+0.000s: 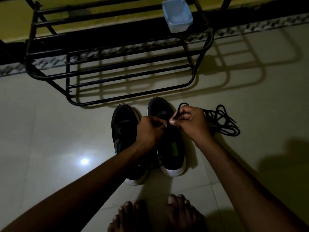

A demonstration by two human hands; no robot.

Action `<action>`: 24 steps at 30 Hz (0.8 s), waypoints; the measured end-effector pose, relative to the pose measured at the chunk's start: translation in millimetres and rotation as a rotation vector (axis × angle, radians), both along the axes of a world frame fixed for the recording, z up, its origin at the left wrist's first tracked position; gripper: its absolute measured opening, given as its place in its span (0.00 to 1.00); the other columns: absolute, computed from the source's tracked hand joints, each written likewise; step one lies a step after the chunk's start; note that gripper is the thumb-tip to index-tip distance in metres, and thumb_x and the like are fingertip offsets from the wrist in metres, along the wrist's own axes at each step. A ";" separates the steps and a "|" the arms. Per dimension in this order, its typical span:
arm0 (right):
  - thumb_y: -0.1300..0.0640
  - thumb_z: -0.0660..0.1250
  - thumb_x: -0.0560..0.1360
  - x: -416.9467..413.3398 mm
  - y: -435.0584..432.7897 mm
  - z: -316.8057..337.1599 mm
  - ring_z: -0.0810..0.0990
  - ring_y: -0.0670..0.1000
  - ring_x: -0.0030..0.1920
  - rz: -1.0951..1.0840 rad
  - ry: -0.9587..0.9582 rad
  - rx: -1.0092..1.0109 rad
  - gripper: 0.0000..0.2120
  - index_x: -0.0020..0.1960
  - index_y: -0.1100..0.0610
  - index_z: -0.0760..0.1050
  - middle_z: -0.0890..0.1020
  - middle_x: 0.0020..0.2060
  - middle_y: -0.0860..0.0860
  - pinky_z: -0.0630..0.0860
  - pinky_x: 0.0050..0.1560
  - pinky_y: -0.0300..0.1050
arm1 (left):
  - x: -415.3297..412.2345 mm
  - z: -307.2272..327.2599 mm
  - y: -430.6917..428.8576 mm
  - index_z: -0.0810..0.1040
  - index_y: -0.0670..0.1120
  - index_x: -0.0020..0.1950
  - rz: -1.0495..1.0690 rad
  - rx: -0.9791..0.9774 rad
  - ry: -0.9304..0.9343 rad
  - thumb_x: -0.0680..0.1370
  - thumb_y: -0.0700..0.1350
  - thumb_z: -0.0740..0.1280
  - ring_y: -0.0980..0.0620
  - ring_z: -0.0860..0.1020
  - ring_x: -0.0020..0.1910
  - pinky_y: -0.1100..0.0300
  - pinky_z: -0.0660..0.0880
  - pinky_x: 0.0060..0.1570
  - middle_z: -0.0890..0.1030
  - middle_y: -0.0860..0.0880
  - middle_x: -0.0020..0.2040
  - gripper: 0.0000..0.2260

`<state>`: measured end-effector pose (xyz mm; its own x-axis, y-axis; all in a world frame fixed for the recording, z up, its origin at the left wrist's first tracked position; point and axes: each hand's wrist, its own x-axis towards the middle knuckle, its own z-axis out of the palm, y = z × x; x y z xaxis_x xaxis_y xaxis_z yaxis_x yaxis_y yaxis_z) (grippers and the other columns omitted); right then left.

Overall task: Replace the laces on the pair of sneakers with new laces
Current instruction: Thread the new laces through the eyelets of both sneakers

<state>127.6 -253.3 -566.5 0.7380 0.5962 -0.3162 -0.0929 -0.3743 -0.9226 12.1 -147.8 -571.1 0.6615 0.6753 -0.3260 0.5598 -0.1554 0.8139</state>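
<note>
Black lace (178,108) (tip hidden); shadowed sneakers (172,158)

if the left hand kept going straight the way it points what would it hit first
Most likely the right hand: the left hand points across the right sneaker, and the right hand, pinching the black lace, sits just beyond its fingertips. Depth is unclear in this dim view.

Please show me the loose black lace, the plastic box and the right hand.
Loose black lace (217,118): head view, tangled middle.
Translucent blue plastic box (178,27): head view, front wall.
Right hand (190,121): head view, knuckles.
</note>
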 end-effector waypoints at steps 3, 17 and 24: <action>0.71 0.77 0.67 2.6 2.1 0.8 0.85 0.47 0.34 0.034 -0.013 -0.043 0.11 0.38 0.58 0.79 0.84 0.30 0.51 0.81 0.41 0.42 | 0.1 -0.7 -0.1 0.85 0.46 0.43 0.017 -0.019 0.001 0.76 0.36 0.73 0.61 0.79 0.40 0.78 0.72 0.38 0.82 0.52 0.40 0.06; 0.67 0.78 0.67 4.2 8.3 2.9 0.84 0.48 0.38 0.022 0.083 -0.160 0.06 0.40 0.66 0.82 0.85 0.33 0.48 0.77 0.38 0.42 | -1.1 0.5 -0.1 0.81 0.52 0.34 0.038 -0.083 -0.038 0.76 0.33 0.72 0.60 0.80 0.38 0.70 0.75 0.41 0.82 0.55 0.36 0.16; 0.65 0.78 0.68 2.5 11.4 4.3 0.84 0.49 0.41 -0.044 0.228 -0.214 0.09 0.34 0.57 0.80 0.85 0.33 0.48 0.75 0.39 0.42 | 2.9 4.4 1.8 0.86 0.42 0.40 0.038 -0.110 0.018 0.76 0.35 0.73 0.50 0.83 0.43 0.56 0.81 0.50 0.84 0.47 0.38 0.06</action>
